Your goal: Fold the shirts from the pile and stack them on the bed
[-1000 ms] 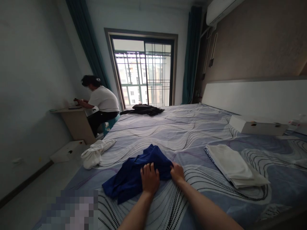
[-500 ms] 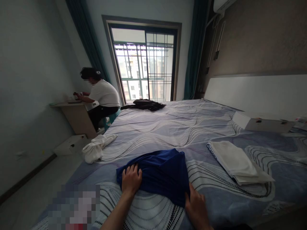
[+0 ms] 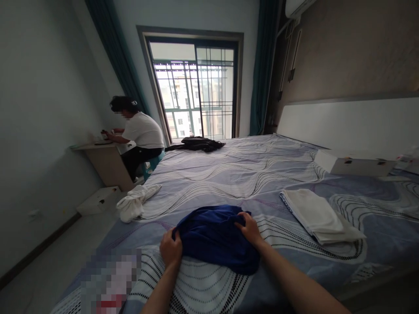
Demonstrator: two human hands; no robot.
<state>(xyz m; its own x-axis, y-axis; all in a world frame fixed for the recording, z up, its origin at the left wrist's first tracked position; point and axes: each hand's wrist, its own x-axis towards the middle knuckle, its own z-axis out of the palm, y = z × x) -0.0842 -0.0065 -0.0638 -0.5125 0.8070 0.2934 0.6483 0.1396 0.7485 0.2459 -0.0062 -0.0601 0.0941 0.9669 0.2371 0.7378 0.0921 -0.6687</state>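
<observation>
The blue cloth [image 3: 212, 242] lies bunched on the near part of the patterned bed [image 3: 225, 170]; it is gathered but neither flat nor squared, so the smoothing and folding look unfinished; its long axis runs left to right, the rounded right end angling nearer the camera; the left hand's [image 3: 171, 249] fingers pinch its left corner, and the right hand's [image 3: 250, 229] seem, in this dim light, to pinch its far right edge; a folded white cloth [image 3: 312, 213] lies to the right, a crumpled white cloth [image 3: 131, 204] to the left.
</observation>
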